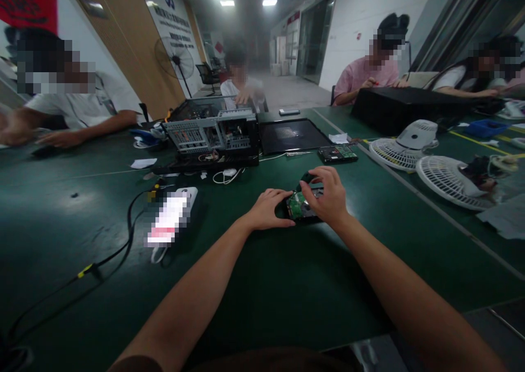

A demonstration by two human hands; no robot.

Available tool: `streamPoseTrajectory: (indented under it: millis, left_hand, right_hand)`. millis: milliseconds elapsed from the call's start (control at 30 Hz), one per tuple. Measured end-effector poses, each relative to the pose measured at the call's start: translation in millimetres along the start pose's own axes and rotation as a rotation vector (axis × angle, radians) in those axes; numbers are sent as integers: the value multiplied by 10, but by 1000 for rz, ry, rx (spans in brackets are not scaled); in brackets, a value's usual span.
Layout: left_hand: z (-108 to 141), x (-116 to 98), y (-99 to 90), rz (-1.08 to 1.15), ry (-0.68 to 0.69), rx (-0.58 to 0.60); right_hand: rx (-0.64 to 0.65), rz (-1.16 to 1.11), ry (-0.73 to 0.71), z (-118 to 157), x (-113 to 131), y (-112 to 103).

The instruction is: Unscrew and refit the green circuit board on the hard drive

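Note:
A hard drive (298, 207) with a green circuit board facing up lies on the green table in front of me. My left hand (270, 210) grips its left end, thumb along the near edge and fingers at the far corner. Above the board, my right hand (328, 194) pinches the dark handle of a screwdriver (304, 180), which is tilted. Its tip seems to meet the board near the far left corner, though the exact contact is too small to tell. The right hand hides the drive's right part.
Beyond the drive stand an opened computer case (211, 134), a black panel (293, 135) and a second hard drive (338, 153). A phone (172, 216) with a cable lies left. White fan parts (404, 147) and a black box (402, 106) are right. Several people sit around the table.

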State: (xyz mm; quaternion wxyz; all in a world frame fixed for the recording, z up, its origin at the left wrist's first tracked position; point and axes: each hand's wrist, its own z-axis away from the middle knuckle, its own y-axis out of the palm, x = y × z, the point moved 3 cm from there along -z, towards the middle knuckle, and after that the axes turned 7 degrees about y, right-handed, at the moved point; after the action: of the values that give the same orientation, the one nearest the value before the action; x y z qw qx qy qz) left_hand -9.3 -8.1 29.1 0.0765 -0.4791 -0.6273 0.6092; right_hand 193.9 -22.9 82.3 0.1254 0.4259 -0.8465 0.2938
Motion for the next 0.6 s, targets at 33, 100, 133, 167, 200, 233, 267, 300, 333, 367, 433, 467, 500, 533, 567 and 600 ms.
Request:
streamPoseTrajectory:
  millis: [33, 100, 133, 167, 200, 233, 267, 300, 333, 367, 433, 467, 500, 533, 567, 600]
  left_hand:
    - [-1, 0, -1, 0, 0, 4]
    - [-2, -3, -7, 0, 4, 8]
    - [-4, -5, -10, -1, 4, 8]
    - [-5, -7, -12, -1, 3, 8]
    - [-6, -8, -13, 0, -1, 9]
    - [-7, -8, -12, 2, -5, 12]
    - [-9, -9, -10, 5, -8, 15]
    - [-10, -8, -7, 7, -11, 17]
    - [-11, -8, -4, 8, -12, 17]
    - [-12, -7, -2, 9, -13, 16]
    - [-12, -4, 0, 9, -14, 12]
    - [-12, -2, 1, 10, -13, 13]
    - [-11, -1, 2, 11, -12, 14]
    - [-10, -1, 2, 12, -10, 15]
    - [-10, 0, 3, 11, -8, 15]
    - [-10, 1, 4, 10, -8, 13]
  right_hand:
    - [12, -10, -5, 0, 4, 1]
    - [33, -31, -20, 1, 12, 5]
    - [36, -33, -21, 2, 13, 7]
    - [34, -26, -17, 3, 13, 8]
    - [30, -13, -8, 3, 11, 8]
    - [25, 2, 3, 3, 8, 7]
    - [22, 17, 9, 2, 7, 5]
    - [21, 29, 9, 1, 8, 1]
    - [23, 38, 5, -1, 12, -4]
    - [24, 47, -1, -4, 18, -9]
    - [26, 59, -14, -10, 33, -21]
    - [28, 62, -24, -12, 42, -26]
    - [29, 64, -36, -15, 52, -29]
    - [32, 65, -47, -16, 61, -30]
    - [33, 67, -56, -17, 68, -29]
    - [33, 70, -59, -17, 71, -27]
